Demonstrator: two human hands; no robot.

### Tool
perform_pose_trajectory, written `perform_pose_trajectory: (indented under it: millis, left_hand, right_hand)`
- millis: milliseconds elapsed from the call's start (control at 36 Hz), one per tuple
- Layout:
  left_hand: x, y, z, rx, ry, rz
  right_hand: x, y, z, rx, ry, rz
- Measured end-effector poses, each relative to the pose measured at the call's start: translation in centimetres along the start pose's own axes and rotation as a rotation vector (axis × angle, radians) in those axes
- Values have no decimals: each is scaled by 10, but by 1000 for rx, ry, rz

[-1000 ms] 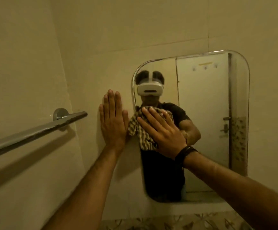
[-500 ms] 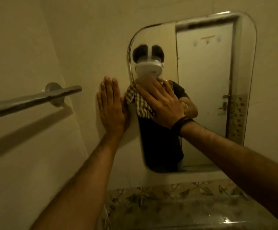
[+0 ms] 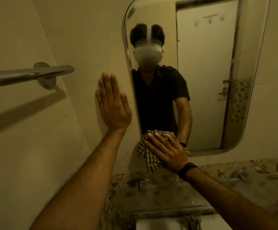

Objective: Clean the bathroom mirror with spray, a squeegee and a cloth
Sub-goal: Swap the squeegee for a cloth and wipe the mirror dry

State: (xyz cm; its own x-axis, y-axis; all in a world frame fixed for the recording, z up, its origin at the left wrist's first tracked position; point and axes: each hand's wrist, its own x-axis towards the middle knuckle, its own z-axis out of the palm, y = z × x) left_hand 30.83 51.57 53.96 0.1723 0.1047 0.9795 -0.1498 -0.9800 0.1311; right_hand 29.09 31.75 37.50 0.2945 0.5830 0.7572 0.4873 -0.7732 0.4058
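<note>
A rounded, metal-framed mirror [image 3: 204, 80] hangs on the beige tiled wall and reflects a person in a dark shirt and a white door. My right hand [image 3: 166, 151] presses a checked cloth [image 3: 147, 154] flat against the mirror's lower left corner, fingers spread over it; part of the cloth hangs below the frame. My left hand [image 3: 112, 103] lies flat and open on the wall just left of the mirror, fingers pointing up. No spray bottle or squeegee is in view.
A chrome towel bar [image 3: 27, 76] sticks out from the left wall at hand height. Below the mirror runs a leaf-patterned tile band [image 3: 234, 173], then a ledge [image 3: 159, 208] with a white basin edge [image 3: 159, 224] at the bottom.
My right hand has dragged the cloth down the mirror's left side from chest height to the lower corner. The view has tilted downward. My left hand stays flat on the wall.
</note>
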Motion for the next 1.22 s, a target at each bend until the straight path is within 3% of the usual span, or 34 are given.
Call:
perform_pose_trajectory:
  millis: [222,361,528,750,889,1083,1222]
  left_hand:
    - [-2,-1,1,16,21,5]
    - [-2,1,0,9,27,-5]
    - [-3,-2,-2,11,8,12]
    - [-6,-3,1,20,29,15]
    - [-7,3,0,25,43,-8]
    - [-8,0,0,51,42,17]
    - [-9,1,0,41,42,29]
  right_hand:
    - [64,7,-18,41,82,106]
    - [51,-2,-5,34,162,66]
    - [-36,-17,28,-32,-52,-103]
    - [-55,5,22,52,50,179]
    - [-22,-2,18,76,115,240]
    - [14,-22,20,63,205,91]
    - [-17,8,16,49,152,10]
